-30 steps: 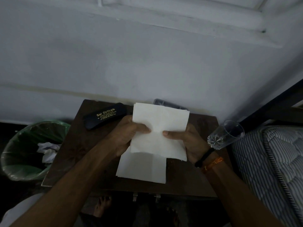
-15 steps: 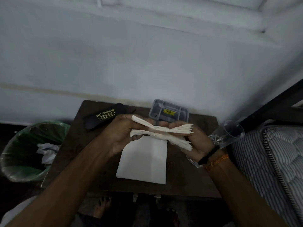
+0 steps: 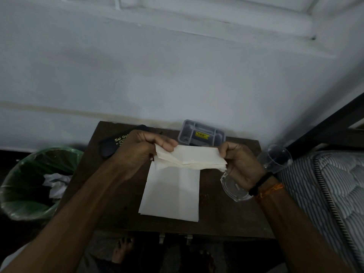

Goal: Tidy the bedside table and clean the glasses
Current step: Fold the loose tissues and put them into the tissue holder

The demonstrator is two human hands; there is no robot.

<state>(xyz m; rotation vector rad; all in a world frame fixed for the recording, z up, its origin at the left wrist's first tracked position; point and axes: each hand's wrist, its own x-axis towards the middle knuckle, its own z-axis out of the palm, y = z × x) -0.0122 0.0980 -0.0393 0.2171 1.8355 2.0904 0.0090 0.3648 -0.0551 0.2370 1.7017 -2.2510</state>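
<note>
Both hands hold a stack of folded white tissues (image 3: 190, 158) flat above the dark wooden bedside table (image 3: 110, 170). My left hand (image 3: 141, 150) pinches its left end and my right hand (image 3: 239, 164) grips its right end. Below them another white tissue (image 3: 171, 194) lies flat on the table. A black glasses case (image 3: 113, 144) with gold lettering lies at the back left, partly behind my left hand. A clear drinking glass (image 3: 275, 160) stands at the table's right edge, behind my right wrist. The glasses themselves are not visible.
A grey compartment tray (image 3: 201, 134) with a yellow label sits at the table's back against the white wall. A green-lined bin (image 3: 37, 182) with crumpled paper stands left of the table. A striped mattress (image 3: 325, 184) lies to the right. My bare feet show below the table.
The tissue stack was held upright, facing me, a second ago. It has since been tipped flat and is now held edge-on by both ends, which uncovered the grey tray behind it.
</note>
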